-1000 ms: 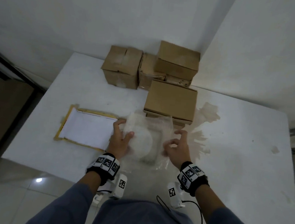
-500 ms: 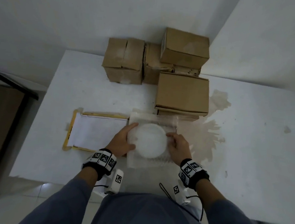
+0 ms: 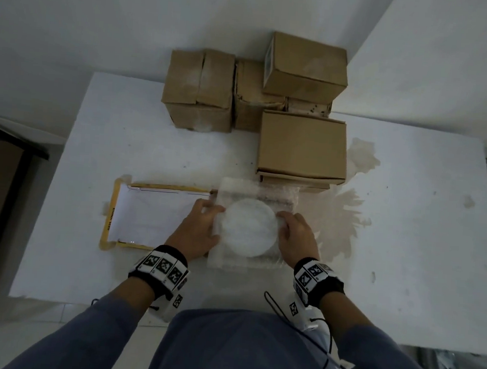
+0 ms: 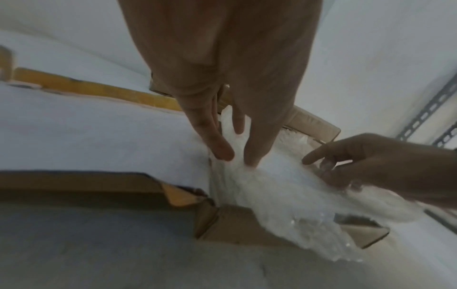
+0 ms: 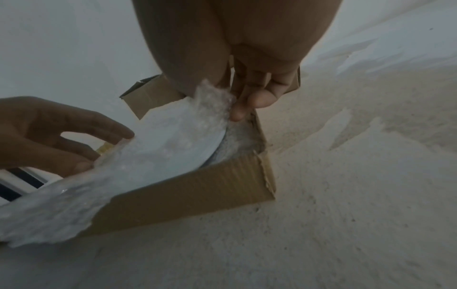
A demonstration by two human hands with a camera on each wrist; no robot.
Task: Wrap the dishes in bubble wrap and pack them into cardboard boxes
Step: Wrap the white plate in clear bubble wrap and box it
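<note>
A round white plate [image 3: 249, 228] wrapped in bubble wrap [image 3: 260, 190] lies tilted in the mouth of a small open cardboard box [image 5: 188, 199] at the table's middle front. My left hand [image 3: 213, 219] pinches the plate's left edge, fingers on top and thumb beneath. My right hand [image 3: 284, 222] grips the right edge, with fingers curled at the wrap [image 5: 215, 95]. In the left wrist view the left fingertips [image 4: 220, 150] press on the wrap above the box [image 4: 235, 228]. In the head view the wrap hides most of the box.
Several closed cardboard boxes stand at the back: a flat one [image 3: 302, 145] just behind the plate, a tall one [image 3: 198, 90], a stacked one [image 3: 305, 67]. A yellow-edged flat tray with white paper [image 3: 152, 215] lies left. A brown stain [image 3: 347, 218] marks the white table.
My hands went from handling the loose wrap to holding the wrapped plate by its left and right edges. Over the last half second they have barely moved.
</note>
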